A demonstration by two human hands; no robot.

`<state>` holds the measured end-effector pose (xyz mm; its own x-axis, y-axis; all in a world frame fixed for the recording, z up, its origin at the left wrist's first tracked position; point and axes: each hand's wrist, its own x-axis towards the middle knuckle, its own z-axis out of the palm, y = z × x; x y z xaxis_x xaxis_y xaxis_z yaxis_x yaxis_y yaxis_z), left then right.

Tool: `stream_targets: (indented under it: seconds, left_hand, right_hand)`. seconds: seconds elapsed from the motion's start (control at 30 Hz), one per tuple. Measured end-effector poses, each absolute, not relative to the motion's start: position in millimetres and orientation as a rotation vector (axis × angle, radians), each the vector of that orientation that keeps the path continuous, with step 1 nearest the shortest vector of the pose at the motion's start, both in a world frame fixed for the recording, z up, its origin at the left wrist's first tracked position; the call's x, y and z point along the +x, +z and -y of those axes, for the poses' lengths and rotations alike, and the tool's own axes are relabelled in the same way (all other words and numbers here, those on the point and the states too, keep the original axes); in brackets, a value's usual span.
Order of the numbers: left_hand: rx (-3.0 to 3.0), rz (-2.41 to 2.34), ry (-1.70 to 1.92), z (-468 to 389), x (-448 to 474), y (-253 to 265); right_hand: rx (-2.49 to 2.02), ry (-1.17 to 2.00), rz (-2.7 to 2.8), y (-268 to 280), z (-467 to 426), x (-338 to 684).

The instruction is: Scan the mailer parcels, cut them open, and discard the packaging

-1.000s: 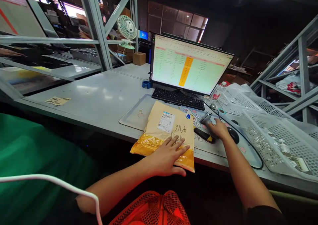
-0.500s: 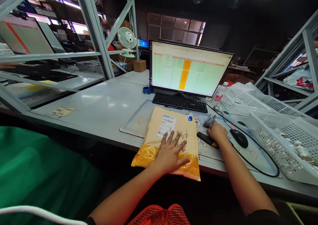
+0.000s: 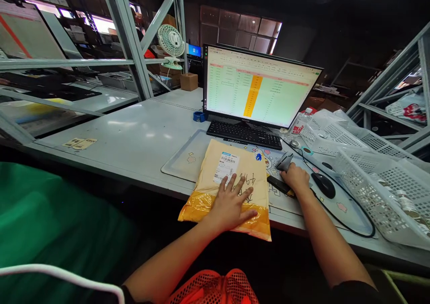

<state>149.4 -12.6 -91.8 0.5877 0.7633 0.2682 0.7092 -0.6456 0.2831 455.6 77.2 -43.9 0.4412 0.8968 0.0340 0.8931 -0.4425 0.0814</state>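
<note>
A yellow padded mailer (image 3: 208,169) lies at the desk's front edge, its taped lower end jutting over. It bears a white barcode label (image 3: 227,166) and handwritten black marks. My left hand (image 3: 230,203) rests flat on the mailer, fingers spread over its lower half. To the right, my right hand (image 3: 296,178) is closed around a grey-and-black handheld barcode scanner (image 3: 285,161), whose head points up and left. Below that hand lies a flat black object (image 3: 278,184) with a yellow part; its kind is unclear. The scanner's grip is hidden by my fingers.
A monitor (image 3: 262,87) showing a spreadsheet stands behind a black keyboard (image 3: 243,134). A mouse (image 3: 323,185) and looping black cable (image 3: 364,210) are to the right, beside white perforated baskets (image 3: 363,183). Blue tape (image 3: 199,117) sits left of the keyboard.
The camera view has shifted slightly. My left hand stays on the mailer and my right hand still grips the barcode scanner; neither has visibly moved over the desk.
</note>
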Motion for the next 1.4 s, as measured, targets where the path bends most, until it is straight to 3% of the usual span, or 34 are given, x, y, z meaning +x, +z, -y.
stream_targets:
  seconds: [0.3,0.47,0.57,0.87,1.3,1.4]
  left_hand:
    - [2.674,-1.241,0.582,15,147,-91]
    - [2.670,-1.235,0.576,17,146,-87]
    - [2.674,-1.248,0.583,17,146,-87]
    - [2.728,-1.259,0.651,18,146,-92]
    - [2.651,-1.216,0.683,18,143,-91]
    - [2.626,-1.213,0.685,19,143,-89]
  right_hand:
    - [2.630,0.023,-1.856,-7,-59,464]
    - [2.542,-0.653,-2.316,46,-27,440]
    - [2.277,-0.838,-2.540,71,-9,413]
    - [1.868,-0.676,-2.782,86,-8,368]
    - [2.107,-0.811,-2.718,58,-26,393]
    - [2.344,-0.640,-2.540,33,-50,423]
